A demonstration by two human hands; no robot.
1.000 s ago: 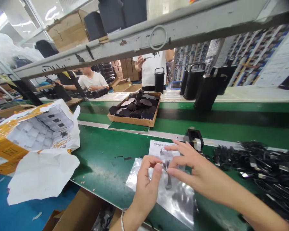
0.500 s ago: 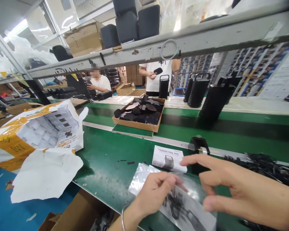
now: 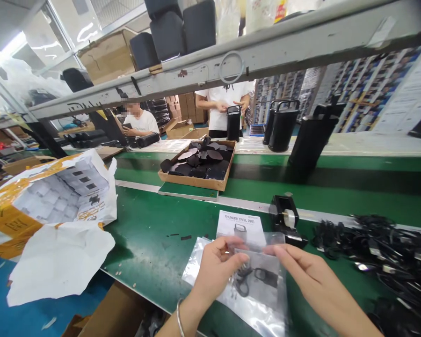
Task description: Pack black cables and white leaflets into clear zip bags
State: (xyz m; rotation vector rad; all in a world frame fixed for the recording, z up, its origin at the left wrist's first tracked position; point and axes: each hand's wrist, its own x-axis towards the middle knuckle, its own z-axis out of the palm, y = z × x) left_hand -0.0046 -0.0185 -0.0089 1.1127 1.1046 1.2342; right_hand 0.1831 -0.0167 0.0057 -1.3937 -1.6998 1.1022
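Note:
Between my hands is a clear plastic bag [image 3: 266,299] holding a printed leaflet and a coiled black cable [image 3: 243,283]. My left hand [image 3: 219,269] pinches the bag's upper left part between thumb and fingers. At the upper right edge, my right hand [image 3: 301,269] has its fingertips closed on the plastic. Just behind the bag lies a white "THUNDER TRAIL PRO" leaflet [image 3: 241,222], partly covered by it. More clear bags [image 3: 193,263] lie flat on the green bench under and beside my left hand.
Tangled black cables [image 3: 382,252] fill the right side, near a black tape dispenser [image 3: 284,213]. A cardboard tray [image 3: 192,179] of dark parts stands farther back. Black speakers [image 3: 284,126] line the far belt. An open package [image 3: 56,192] of white papers sits left. Two people work opposite.
My right hand has come down and left onto the bag, which is now held up between both hands. The view has turned right. Across the belt, a person's hands have moved to a speaker.

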